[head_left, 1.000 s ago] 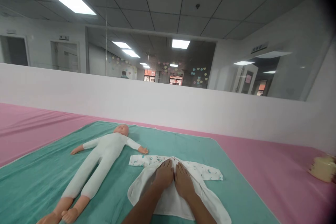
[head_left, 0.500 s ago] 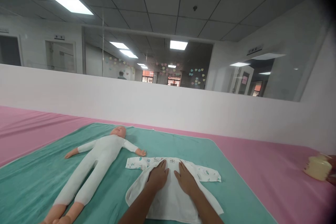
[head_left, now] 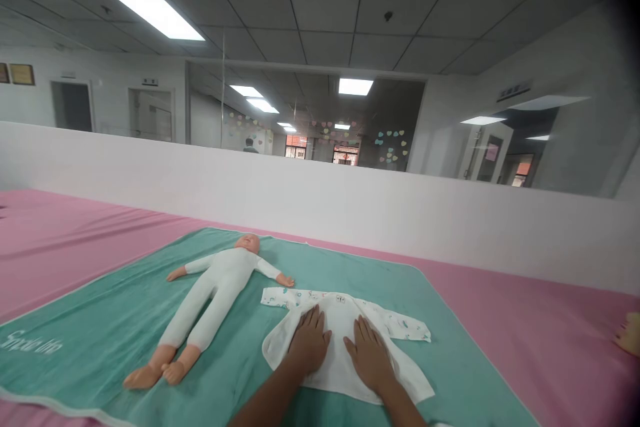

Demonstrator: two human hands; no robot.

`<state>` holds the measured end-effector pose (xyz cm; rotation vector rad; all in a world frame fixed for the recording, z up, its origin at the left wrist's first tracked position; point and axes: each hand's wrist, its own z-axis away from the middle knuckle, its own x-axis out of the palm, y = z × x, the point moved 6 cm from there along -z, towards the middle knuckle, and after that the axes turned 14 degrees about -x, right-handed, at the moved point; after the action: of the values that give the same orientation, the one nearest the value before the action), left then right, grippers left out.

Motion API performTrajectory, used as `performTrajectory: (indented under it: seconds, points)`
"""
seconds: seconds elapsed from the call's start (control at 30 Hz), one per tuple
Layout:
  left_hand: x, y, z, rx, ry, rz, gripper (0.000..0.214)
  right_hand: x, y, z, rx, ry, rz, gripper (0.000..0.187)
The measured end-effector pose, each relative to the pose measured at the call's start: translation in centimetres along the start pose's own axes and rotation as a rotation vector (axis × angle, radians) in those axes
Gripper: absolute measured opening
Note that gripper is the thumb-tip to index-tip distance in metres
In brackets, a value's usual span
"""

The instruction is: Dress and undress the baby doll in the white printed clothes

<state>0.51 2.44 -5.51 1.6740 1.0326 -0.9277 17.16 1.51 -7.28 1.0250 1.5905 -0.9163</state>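
Observation:
A white baby shirt [head_left: 340,363] with small coloured prints on its sleeves lies spread on a green towel [head_left: 240,373], neck end away from me and sleeves stretched to both sides. My left hand [head_left: 309,341] rests flat on the left half of the body, fingers extended. On the right half lies my right hand [head_left: 370,353], also flat with its fingers stretched out. Neither hand grips the cloth. To the left, a baby doll [head_left: 225,280] in a white bodysuit lies on its back; one of its hands is close to the shirt's left sleeve.
Pink cloth [head_left: 505,313] surrounds the towel. A low white wall [head_left: 300,193] with glass above it closes off the far side. A pale yellow object [head_left: 629,333] is cut off at the right edge.
Both hands have slid a little down the shirt, toward me, staying flat. The view has turned left, so the doll's feet and towel lettering now show.

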Motion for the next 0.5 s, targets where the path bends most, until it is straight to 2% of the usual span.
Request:
performTrajectory:
  seconds: [0.27,0.5]
  points:
    - [-0.3,-0.7,2.5,-0.002,-0.014,-0.038,0.057,-0.3,-1.4,2.4,-0.001,-0.022,-0.025,0.073]
    - [-1.4,-0.9,5.2,0.028,0.029,-0.038,0.056,-0.6,-2.6,4.2,0.016,-0.031,-0.021,0.072]
